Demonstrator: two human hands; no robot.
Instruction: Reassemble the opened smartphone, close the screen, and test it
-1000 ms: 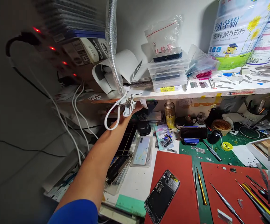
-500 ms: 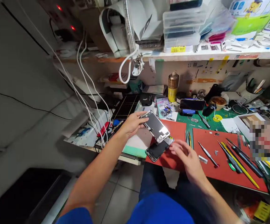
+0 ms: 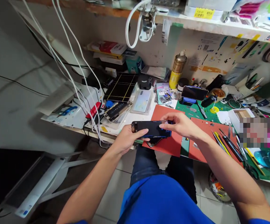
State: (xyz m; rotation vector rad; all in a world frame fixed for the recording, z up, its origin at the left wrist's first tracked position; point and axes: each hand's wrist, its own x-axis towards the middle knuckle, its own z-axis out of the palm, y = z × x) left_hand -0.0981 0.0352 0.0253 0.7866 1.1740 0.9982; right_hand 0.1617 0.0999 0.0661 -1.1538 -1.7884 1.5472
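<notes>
A dark phone screen (image 3: 151, 128) is held level, glossy dark face up, above the red mat (image 3: 167, 113). My left hand (image 3: 125, 138) grips its left end, thumb lying across the top. At the other end, my right hand (image 3: 180, 124) has its thumb on the dark face and its fingers curled over the far edge. Below the screen, part of an opened phone body (image 3: 154, 142) shows near the mat's front edge; the screen hides most of it. Whether a cable joins the two cannot be seen.
An opened phone (image 3: 117, 111) and a boxed phone (image 3: 142, 101) lie to the left. A spray can (image 3: 178, 69) stands behind. A phone (image 3: 194, 93) rests on a blue stand. Tweezers and a yellow-handled tool (image 3: 222, 143) lie right. White cables (image 3: 77, 59) hang left.
The screen has turned from a tilted pose with its inner side showing to level with its dark face up. My right hand has moved from the phone body onto the screen. The view has shifted.
</notes>
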